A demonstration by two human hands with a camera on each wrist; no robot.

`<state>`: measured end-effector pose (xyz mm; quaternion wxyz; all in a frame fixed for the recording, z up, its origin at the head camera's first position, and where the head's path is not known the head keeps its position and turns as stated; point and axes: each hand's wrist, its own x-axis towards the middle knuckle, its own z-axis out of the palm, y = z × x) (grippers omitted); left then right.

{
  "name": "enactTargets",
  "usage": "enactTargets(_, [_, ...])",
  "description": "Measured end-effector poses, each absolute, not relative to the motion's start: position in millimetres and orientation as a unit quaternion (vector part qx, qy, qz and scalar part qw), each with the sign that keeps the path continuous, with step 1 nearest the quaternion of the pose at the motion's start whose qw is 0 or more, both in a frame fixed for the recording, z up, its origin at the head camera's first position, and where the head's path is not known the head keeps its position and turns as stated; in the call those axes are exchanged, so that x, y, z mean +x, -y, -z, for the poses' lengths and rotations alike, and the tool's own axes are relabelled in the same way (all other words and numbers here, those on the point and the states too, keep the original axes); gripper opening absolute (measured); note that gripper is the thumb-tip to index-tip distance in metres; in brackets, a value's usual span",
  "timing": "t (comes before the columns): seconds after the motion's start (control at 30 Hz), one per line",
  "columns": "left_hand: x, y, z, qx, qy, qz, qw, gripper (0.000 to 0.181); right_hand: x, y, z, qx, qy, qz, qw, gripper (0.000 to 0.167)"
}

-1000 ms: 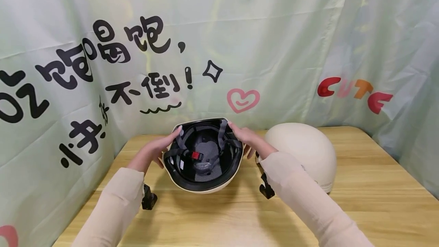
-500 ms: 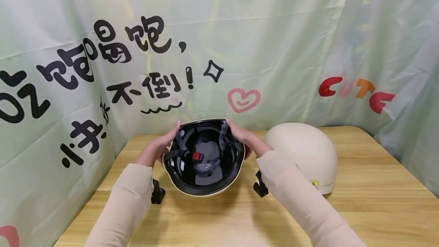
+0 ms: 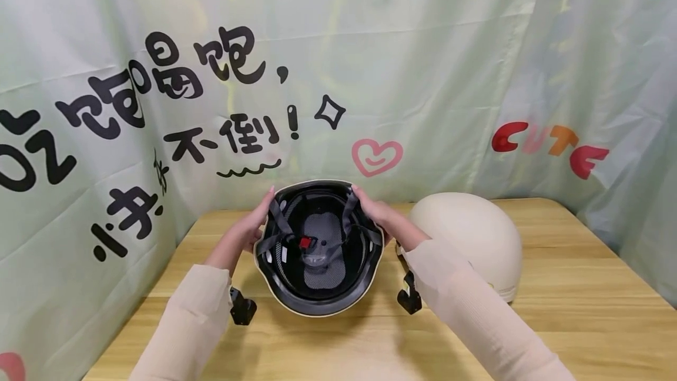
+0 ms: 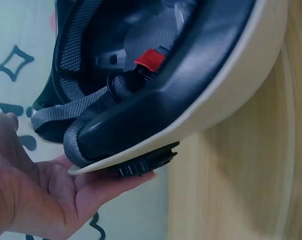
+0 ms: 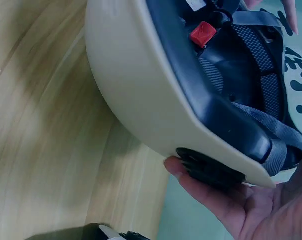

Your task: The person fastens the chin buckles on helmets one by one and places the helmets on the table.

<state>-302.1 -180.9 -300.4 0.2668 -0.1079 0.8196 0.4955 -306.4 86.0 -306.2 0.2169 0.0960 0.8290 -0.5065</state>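
A cream helmet (image 3: 325, 278) is held up over the table with its black padded inside facing me. Its dark chin straps and red buckle (image 3: 305, 243) lie across the opening. My left hand (image 3: 248, 229) grips the left edge, its thumb up at the rim and its fingers on the outer shell, beside a black side fitting (image 4: 146, 162) in the left wrist view. On the opposite edge, my right hand (image 3: 379, 211) holds the helmet likewise; the right wrist view has its fingers against another black fitting (image 5: 208, 167). The shell hides some fingertips.
A second cream helmet (image 3: 465, 234) sits dome up on the wooden table (image 3: 576, 287), close behind my right forearm. A printed cloth (image 3: 423, 87) hangs behind the table. Black wrist devices (image 3: 243, 307) hang below both forearms.
The held helmet has tipped so its opening faces me more squarely, and its lower edge has come down slightly. My left thumb has shifted from inside the opening to its outer edge.
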Motion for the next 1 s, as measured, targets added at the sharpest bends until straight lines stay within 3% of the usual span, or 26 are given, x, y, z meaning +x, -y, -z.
enactTargets(0.27, [-297.1, 178.2, 292.9, -0.123, -0.83, -0.498, 0.217, 0.107, -299.7, -90.0, 301.3, 0.09, -0.856, 0.486, 0.15, 0.116])
enactTargets(0.63, [-285.9, 171.8, 292.7, -0.148, -0.815, -0.548, 0.119, 0.106, -287.6, -96.0, 305.6, 0.055, -0.881, 0.464, 0.073, 0.104])
enactTargets(0.77, [-280.9, 169.1, 300.1, -0.161, -0.81, -0.559, 0.07, 0.096, -279.5, -97.1, 305.8, 0.041, -0.872, 0.482, 0.071, 0.099])
enactTargets(1.0, [-274.1, 164.1, 307.4, -0.142, -0.828, -0.542, 0.0, 0.105, -275.4, -98.5, 307.1, 0.03, -0.858, 0.509, 0.056, 0.093])
